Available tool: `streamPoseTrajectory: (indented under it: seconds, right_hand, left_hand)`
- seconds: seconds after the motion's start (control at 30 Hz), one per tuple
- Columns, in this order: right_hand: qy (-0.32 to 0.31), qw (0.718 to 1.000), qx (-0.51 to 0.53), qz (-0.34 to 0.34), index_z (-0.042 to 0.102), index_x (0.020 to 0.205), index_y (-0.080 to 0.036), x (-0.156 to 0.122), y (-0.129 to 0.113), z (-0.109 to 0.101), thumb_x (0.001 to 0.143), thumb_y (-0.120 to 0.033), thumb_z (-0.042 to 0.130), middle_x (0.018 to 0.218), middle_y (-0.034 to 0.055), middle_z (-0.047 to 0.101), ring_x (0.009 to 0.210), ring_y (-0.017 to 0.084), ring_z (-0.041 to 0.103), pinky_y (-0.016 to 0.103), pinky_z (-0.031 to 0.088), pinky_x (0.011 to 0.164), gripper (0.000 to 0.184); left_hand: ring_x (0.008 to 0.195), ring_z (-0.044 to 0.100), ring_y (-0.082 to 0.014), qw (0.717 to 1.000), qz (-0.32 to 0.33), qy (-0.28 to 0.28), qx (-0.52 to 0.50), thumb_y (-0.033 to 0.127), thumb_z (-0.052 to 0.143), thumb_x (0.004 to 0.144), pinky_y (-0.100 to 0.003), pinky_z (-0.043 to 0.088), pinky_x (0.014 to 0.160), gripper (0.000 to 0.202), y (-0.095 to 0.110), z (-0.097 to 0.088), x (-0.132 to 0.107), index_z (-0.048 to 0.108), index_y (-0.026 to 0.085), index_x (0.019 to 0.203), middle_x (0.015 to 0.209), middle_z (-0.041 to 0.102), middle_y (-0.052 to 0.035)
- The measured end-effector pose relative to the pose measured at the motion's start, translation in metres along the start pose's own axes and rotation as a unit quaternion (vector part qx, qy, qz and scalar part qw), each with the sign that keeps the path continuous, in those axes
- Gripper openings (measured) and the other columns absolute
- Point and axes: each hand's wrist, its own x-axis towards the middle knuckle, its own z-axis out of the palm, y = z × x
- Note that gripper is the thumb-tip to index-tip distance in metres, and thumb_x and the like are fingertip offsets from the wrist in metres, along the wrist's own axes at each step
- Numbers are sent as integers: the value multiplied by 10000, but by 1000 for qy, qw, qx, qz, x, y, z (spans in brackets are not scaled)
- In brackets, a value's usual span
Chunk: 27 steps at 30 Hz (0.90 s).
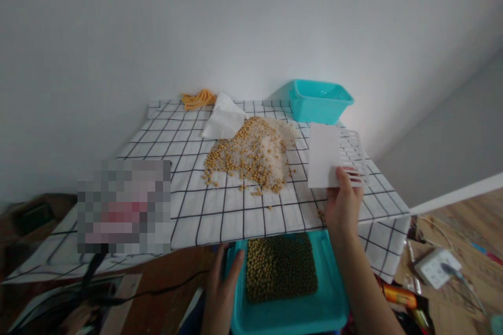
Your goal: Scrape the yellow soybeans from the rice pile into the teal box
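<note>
My right hand is closed on a thin white plastic sheet with slots, held up over the right side of the table. The sheet's left part is solid; its right part has slots and looks see-through. At the table's front edge, a teal tub holds many yellowish round beans, the right part of them in shadow. My left hand grips the tub's left rim, thumb on the inner side. Soybeans mixed with white rice-like grains lie heaped mid-table.
Behind the sheet stands a second teal tub. A white cloth or paper touches the heap, near an orange cloth. A blurred-out device sits at left. On the floor at right is a power strip.
</note>
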Motion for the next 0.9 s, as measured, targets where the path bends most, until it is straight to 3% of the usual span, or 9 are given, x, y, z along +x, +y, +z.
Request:
streamPoseTrajectory:
  seconds: [0.17, 0.27, 0.37, 0.47, 0.57, 0.73, 0.9]
  right_hand:
    - [-37, 998, 30, 45, 588, 806, -211, -8, -1, 0, 678, -271, 720, 844, -38, 595, 789, 114, 567, 245, 479, 721, 194]
    - [-59, 996, 22, 70, 598, 807, -212, -12, -3, -1, 667, -289, 731, 833, -34, 610, 783, 125, 579, 258, 489, 719, 208]
    - [-41, 998, 15, 51, 606, 793, -212, -6, -12, -9, 652, -279, 746, 789, -48, 592, 736, 104, 565, 225, 481, 684, 210]
    - [-8, 1000, -4, -10, 607, 773, -210, 14, -28, -33, 621, -246, 761, 774, -55, 574, 721, 95, 552, 214, 474, 680, 220]
    - [25, 997, -62, -43, 612, 758, -197, 35, -46, -74, 564, -226, 781, 808, -42, 581, 742, 108, 557, 222, 469, 667, 258]
    - [17, 985, -170, 36, 619, 700, -195, 37, -67, -138, 492, -232, 821, 736, -36, 566, 671, 112, 531, 218, 429, 572, 292]
    - [-2, 974, -198, 107, 659, 766, -207, 15, -75, -149, 532, -253, 809, 725, -24, 573, 630, 116, 539, 214, 428, 518, 282]
  left_hand:
    - [1416, 319, -294, 1000, -4, -11, -17, 468, 600, 704, -401, 233, 1168, 670, 3, 11, -1, 471, 125, 1265, 1491, 427, -198]
    - [1405, 339, -293, 1000, -10, -10, -5, 468, 621, 731, -393, 267, 1158, 613, 1, 8, 1, 505, 168, 1254, 1478, 465, -150]
    - [1385, 377, -292, 1000, -27, -15, -4, 444, 624, 755, -408, 284, 1153, 574, -1, 3, 2, 512, 194, 1260, 1468, 488, -115]
    - [1385, 378, -288, 999, -30, -17, -10, 429, 619, 764, -416, 274, 1156, 566, -4, 3, 3, 509, 189, 1264, 1467, 487, -122]
    - [1393, 366, -273, 1000, -27, -5, -12, 464, 630, 748, -391, 262, 1161, 569, -6, 6, 4, 525, 209, 1245, 1456, 504, -103]
    - [1408, 336, -285, 999, -38, -19, -25, 484, 631, 725, -427, 223, 1169, 647, -4, 7, 4, 474, 182, 1275, 1501, 425, -152]
    - [1416, 319, -253, 998, -18, -42, -33, 472, 602, 739, -389, 202, 1175, 609, 2, 6, -1, 468, 179, 1255, 1497, 419, -154]
